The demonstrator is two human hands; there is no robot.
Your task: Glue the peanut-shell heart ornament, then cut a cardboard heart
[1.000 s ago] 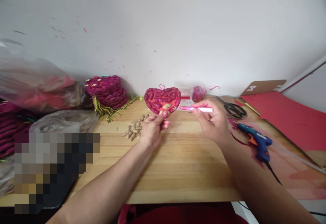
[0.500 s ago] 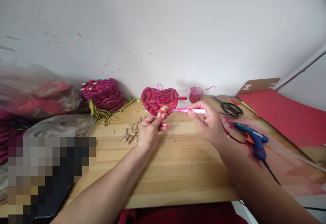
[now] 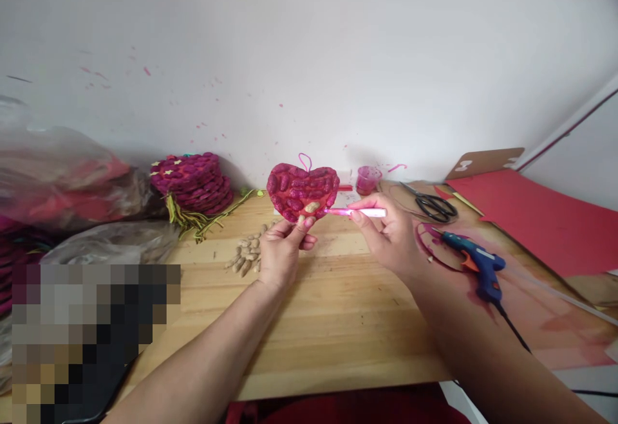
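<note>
Upright over the table, a heart-shaped piece [image 3: 302,187] is covered in dark pink peanuts on a red backing, with a pink loop at its top. One peanut [image 3: 311,207] near its lower edge is uncoloured. My left hand [image 3: 284,247] grips the heart's bottom tip between thumb and fingers. A white brush with a pink front part [image 3: 371,212] is pinched in my right hand [image 3: 389,234], its tip touching the heart's lower right edge. Plain peanuts [image 3: 245,258] lie on the table beyond my left hand.
Stacked pink pieces [image 3: 193,183] with green cords and plastic bags [image 3: 72,173] are at left. A pink-stained cup [image 3: 368,179] stands by the wall. Scissors [image 3: 434,206], a blue glue gun [image 3: 483,263] and red sheets [image 3: 541,218] lie at right.
The view has shifted slightly. The brush tip has moved a little to the left against the heart's lower right edge. Both hands keep their holds.
</note>
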